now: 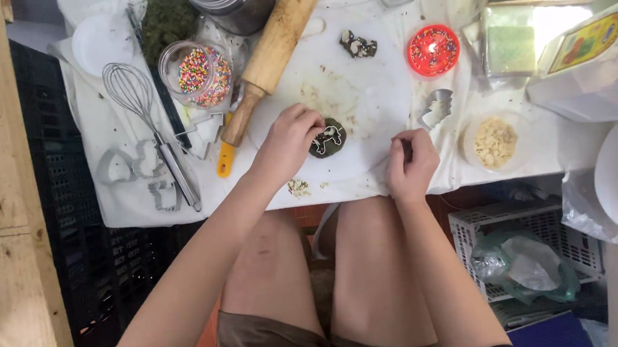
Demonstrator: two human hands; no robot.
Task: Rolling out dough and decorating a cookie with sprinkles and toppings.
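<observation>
A seated person leans over a white-covered table, knees under its near edge. The left hand, forearm angled up from the lower left, has its fingers curled down, pressing a cutter into a dark round of dough on a white board near the table's near edge. The right hand rests at that edge, loosely clenched, holding nothing that can be made out. A rolling pin lies diagonally toward the far edge, beside a jar of sprinkles and a whisk.
</observation>
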